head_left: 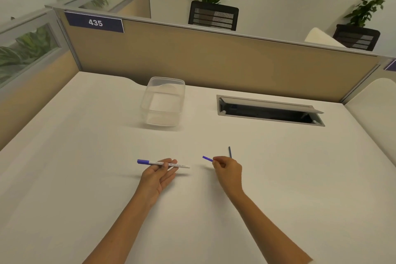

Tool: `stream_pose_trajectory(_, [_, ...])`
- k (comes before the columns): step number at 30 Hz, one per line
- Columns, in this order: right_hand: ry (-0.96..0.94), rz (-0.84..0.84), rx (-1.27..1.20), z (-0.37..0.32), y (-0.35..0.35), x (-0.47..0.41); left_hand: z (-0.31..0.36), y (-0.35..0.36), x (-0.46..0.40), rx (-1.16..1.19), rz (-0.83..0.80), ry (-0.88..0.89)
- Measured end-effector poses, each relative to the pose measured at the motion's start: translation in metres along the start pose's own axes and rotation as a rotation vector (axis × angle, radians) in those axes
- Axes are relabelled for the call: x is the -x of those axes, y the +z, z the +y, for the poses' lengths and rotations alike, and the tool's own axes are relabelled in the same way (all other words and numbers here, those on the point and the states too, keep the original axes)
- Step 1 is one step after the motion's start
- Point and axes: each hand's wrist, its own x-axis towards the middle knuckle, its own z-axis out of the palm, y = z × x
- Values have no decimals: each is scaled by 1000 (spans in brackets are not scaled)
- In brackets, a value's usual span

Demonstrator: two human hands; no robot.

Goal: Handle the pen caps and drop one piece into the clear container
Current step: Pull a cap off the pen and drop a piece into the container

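Note:
A white pen (171, 164) with a blue end lies crosswise in my left hand (159, 174), pinched between thumb and fingers just above the desk; its right tip is bare. My right hand (227, 170) pinches a small blue pen cap (207, 158) that points left toward the pen tip, a short gap apart. Behind my right hand a thin blue piece (229, 152) sticks up; I cannot tell whether the hand holds it. The clear container (164, 100), open and with nothing visible inside, stands farther back, left of centre.
A white desk (85, 156) spreads all around. An open grey cable hatch (270, 111) is sunk into it at the back right. Tan partition walls (214, 60) close off the back and left; a curved white edge (375, 103) bounds the right.

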Motion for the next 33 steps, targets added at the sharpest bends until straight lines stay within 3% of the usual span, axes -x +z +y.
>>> stream_pose_trajectory(11, [-194,128,249,39,41,-14,-3,-1,-11,-143,146,-42])
stream_pose_trajectory(14, [-187,119,246,43,43,-16,15,23,-12,-308,265,224])
stream_pose_trajectory(18, [-184,111,256,43,44,-16,29,53,-18,-652,276,768])
stream_pose_trajectory(20, [-208,130,267,41,45,-16,23,60,-27,-781,279,928])
stream_pose_trajectory(25, [-206,142,260,39,45,-17,-8,53,-52,-1117,220,738])
stream_pose_trajectory(29, [-211,145,275,40,45,-17,4,58,-58,-1073,213,760])
stream_pose_trajectory(33, [-243,157,325,40,45,-17,26,62,-50,-884,250,845])
